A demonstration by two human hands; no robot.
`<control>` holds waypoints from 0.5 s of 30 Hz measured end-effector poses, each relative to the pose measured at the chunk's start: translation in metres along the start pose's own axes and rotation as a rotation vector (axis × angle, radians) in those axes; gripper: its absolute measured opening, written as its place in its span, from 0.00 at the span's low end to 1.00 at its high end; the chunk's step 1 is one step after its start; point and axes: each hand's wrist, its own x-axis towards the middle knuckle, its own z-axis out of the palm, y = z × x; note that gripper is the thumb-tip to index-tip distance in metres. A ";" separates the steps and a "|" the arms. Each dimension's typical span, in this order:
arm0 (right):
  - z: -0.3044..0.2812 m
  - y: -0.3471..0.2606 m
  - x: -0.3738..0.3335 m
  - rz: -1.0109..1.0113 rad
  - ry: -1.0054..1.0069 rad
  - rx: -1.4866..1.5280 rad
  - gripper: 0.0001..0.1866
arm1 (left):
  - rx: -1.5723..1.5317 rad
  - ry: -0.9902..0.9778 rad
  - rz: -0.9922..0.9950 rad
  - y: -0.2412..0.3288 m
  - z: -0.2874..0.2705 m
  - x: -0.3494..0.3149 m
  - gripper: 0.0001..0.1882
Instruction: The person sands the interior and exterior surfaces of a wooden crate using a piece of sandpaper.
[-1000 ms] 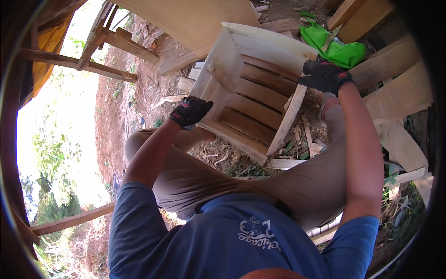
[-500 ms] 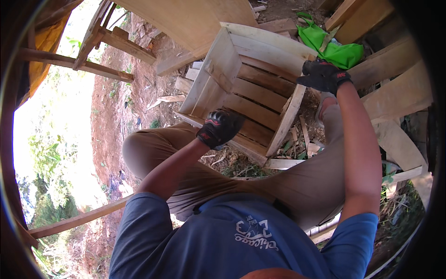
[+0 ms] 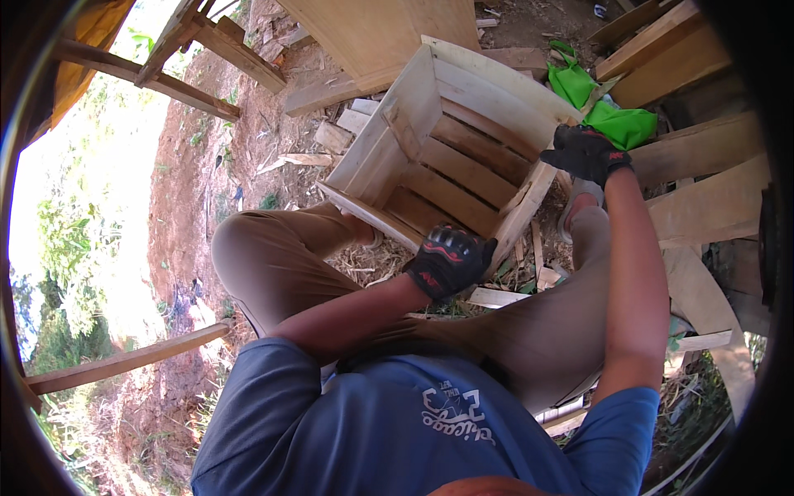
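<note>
A slatted wooden crate [image 3: 467, 169] stands tilted between my legs, its open top toward me and gaps showing between its bottom slats. My left hand [image 3: 449, 258], in a black glove with red marks, is closed over the crate's near right corner, its fingertips partly hidden. At the far right corner my right hand [image 3: 585, 154], gloved the same way, grips the rim of the crate. A small wood piece [image 3: 401, 131] is set across the inner left corner of the crate.
A bright green bag [image 3: 616, 124] lies beyond my right hand. A large plywood sheet [image 3: 376, 37] leans at the back. Boards [image 3: 703, 165] are stacked on the right, and wood offcuts [image 3: 335, 136] litter the dirt. A timber frame [image 3: 240, 62] stands at the far left.
My left hand has moved right along the crate's near side to its near right corner. The crate has shifted slightly right in view, with my right hand still at its far right corner.
</note>
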 end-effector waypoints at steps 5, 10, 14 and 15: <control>0.002 0.002 -0.003 -0.004 0.022 -0.014 0.28 | 0.069 -0.180 -0.006 -0.094 -0.003 0.003 0.12; 0.006 0.006 -0.003 -0.014 0.080 -0.004 0.28 | 0.212 -0.337 0.247 -0.191 -0.047 0.002 0.18; -0.005 0.001 -0.009 0.013 -0.027 0.043 0.32 | 0.385 -0.545 0.219 -0.240 -0.060 0.007 0.34; -0.004 0.008 -0.012 0.017 -0.025 0.070 0.32 | 0.430 -0.415 0.364 -0.234 -0.065 0.011 0.23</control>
